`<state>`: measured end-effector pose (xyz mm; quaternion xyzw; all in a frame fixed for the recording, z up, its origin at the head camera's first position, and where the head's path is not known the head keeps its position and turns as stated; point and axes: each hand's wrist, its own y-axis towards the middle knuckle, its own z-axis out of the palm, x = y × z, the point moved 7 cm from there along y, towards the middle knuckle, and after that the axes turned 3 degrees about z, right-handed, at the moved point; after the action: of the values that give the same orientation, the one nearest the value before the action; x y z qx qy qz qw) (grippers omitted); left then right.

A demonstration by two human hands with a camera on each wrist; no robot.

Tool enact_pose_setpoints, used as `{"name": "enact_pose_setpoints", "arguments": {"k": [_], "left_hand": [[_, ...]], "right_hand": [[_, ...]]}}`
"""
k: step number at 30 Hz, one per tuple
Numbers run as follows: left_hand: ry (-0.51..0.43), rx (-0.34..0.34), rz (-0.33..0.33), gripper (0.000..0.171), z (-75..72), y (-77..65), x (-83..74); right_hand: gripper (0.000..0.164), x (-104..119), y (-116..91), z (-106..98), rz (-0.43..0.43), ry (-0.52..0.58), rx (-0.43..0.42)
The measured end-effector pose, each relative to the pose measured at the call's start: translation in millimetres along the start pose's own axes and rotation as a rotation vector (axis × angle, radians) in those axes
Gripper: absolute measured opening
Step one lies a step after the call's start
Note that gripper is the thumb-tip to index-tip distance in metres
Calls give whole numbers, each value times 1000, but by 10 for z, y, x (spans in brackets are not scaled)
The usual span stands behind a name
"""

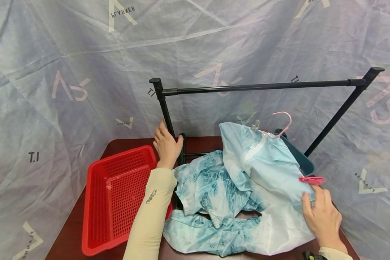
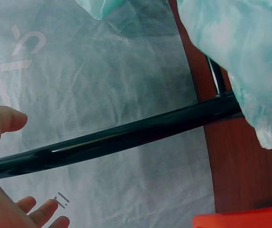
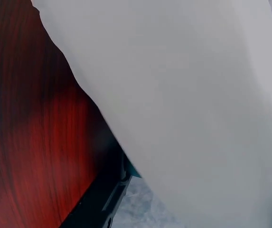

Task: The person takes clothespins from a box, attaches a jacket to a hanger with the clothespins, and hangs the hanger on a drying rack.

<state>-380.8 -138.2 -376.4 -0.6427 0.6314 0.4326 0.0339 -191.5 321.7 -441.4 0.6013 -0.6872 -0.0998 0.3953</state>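
Observation:
My left hand (image 1: 169, 146) is beside the left post of a black rack (image 1: 253, 87), thumb spread from the fingers. The left wrist view shows this hand (image 2: 3, 180) close to a black bar (image 2: 121, 137), with nothing in its palm. My right hand (image 1: 323, 213) is at the right edge of a blue and white garment (image 1: 273, 173). Its fingertips are just below a pink clip (image 1: 312, 180), thumb apart from the index finger. A pink hanger (image 1: 287, 124) and a metal clip (image 1: 255, 125) are at the garment's top. White cloth (image 3: 173, 95) mostly hides the right hand in its wrist view.
A red plastic basket (image 1: 95, 216) stands at the left on the dark red table (image 1: 68, 234). Tie-dyed blue cloth (image 1: 211, 184) is heaped in the middle. Behind the garment, a teal container (image 1: 307, 164) partly shows. Printed grey sheeting (image 1: 84, 90) surrounds the table.

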Motion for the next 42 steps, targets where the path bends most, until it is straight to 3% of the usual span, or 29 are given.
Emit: {"name": "enact_pose_setpoints", "arguments": {"k": [12,24,35,42], "left_hand": [[0,-55,51,82,-22,92,-58],[60,-158,119,71,-64,180,-59],[76,-172,108,72,-46,177,-46],[56,-142,88,74,-11,182,-40]], "right_hand": [[36,54,0,-2,-43,8,-30],[32,106,12,41,-62,-43,-68],[25,151,8,63,-124,-53,-123],[37,198,8,77,-198,-65,-171]]}}
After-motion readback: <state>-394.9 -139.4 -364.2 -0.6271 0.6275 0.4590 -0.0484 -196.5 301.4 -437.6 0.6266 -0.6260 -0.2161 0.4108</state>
